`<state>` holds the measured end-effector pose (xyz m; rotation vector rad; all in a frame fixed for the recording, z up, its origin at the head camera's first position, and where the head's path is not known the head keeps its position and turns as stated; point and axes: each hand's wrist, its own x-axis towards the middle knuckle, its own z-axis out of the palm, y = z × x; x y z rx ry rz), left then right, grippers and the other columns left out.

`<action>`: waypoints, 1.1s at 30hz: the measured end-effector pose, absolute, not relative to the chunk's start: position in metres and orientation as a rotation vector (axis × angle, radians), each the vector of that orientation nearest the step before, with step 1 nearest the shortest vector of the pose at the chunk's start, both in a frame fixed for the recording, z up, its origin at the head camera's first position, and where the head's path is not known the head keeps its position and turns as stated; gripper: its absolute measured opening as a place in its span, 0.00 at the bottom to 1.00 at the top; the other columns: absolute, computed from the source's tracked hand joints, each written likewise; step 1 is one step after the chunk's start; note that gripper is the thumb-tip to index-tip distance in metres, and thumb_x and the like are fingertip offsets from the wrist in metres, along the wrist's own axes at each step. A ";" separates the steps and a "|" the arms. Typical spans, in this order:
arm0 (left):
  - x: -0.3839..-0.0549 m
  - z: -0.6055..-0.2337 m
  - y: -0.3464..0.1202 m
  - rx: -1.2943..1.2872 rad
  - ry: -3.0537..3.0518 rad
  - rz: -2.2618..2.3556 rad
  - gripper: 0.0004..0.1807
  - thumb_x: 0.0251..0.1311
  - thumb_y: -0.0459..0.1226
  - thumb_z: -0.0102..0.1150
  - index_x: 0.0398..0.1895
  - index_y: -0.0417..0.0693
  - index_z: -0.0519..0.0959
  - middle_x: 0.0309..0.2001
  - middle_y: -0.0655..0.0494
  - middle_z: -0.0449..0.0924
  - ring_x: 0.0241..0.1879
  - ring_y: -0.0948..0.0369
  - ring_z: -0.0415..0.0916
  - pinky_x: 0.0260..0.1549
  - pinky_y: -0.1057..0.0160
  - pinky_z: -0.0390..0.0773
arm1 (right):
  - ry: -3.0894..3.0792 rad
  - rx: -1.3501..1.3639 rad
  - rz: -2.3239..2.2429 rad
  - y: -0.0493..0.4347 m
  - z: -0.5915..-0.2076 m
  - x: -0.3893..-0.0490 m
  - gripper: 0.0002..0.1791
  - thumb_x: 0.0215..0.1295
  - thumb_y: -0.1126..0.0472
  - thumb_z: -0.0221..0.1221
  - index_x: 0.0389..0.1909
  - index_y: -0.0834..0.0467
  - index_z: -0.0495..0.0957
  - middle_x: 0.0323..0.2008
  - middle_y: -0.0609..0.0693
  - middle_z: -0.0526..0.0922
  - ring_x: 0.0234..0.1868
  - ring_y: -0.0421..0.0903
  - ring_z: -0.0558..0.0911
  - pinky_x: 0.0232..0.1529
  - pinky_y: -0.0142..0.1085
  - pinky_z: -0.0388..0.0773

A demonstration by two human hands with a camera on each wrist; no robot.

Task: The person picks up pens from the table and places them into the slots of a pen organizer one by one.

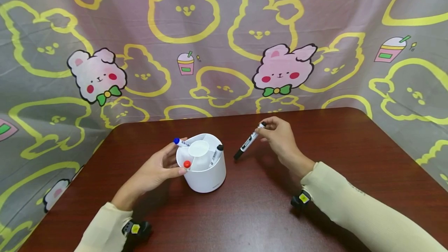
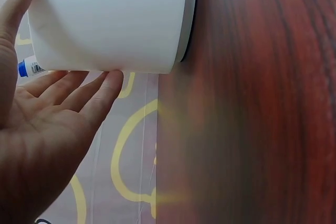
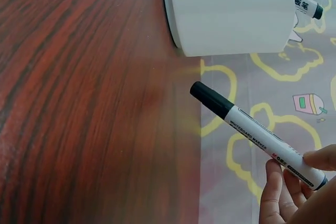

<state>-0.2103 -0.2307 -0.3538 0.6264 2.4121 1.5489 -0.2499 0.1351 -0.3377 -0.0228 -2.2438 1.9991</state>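
Note:
A round white pen holder (image 1: 206, 180) with compartments stands on the table. My left hand (image 1: 154, 172) steadies it from the left, thumb at the near rim and fingertips against its side, as the left wrist view also shows. Inside lean a blue-capped marker (image 1: 181, 142), a red-capped marker (image 1: 187, 164) and a black-capped marker (image 1: 216, 154). Right of the holder, my right hand (image 1: 280, 139) pinches a whiteboard marker (image 3: 257, 137) near its rear end. This marker is white with a black cap, which slants down toward the table on the holder's side.
The dark red-brown wooden table (image 1: 252, 213) has rounded far corners. Behind it hangs a grey curtain (image 1: 224, 22) with yellow outlines and pink bear-like figures. A small black camera is strapped at each wrist, over cream sleeves (image 1: 336, 189).

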 end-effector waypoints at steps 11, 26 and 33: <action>-0.209 -0.350 -0.235 0.537 2.467 1.473 0.52 0.64 0.44 0.72 0.83 0.37 0.51 0.80 0.34 0.59 0.75 0.35 0.65 0.63 0.46 0.78 | -2.128 0.015 2.071 0.134 -0.332 -0.248 0.15 0.65 0.72 0.68 0.50 0.72 0.77 0.29 0.43 0.82 0.31 0.37 0.84 0.35 0.33 0.87; -0.215 -0.353 -0.229 0.641 2.356 1.551 0.55 0.62 0.42 0.75 0.83 0.39 0.50 0.76 0.34 0.64 0.71 0.36 0.69 0.65 0.51 0.79 | -1.964 0.180 2.315 0.136 -0.328 -0.244 0.14 0.72 0.71 0.62 0.55 0.60 0.76 0.34 0.45 0.83 0.34 0.42 0.88 0.38 0.45 0.89; -0.216 -0.354 -0.224 0.691 2.356 1.573 0.55 0.60 0.42 0.76 0.83 0.41 0.50 0.75 0.34 0.65 0.69 0.41 0.70 0.65 0.51 0.77 | -1.967 0.240 2.314 0.136 -0.325 -0.242 0.19 0.74 0.71 0.59 0.63 0.63 0.75 0.38 0.47 0.84 0.36 0.43 0.89 0.40 0.47 0.89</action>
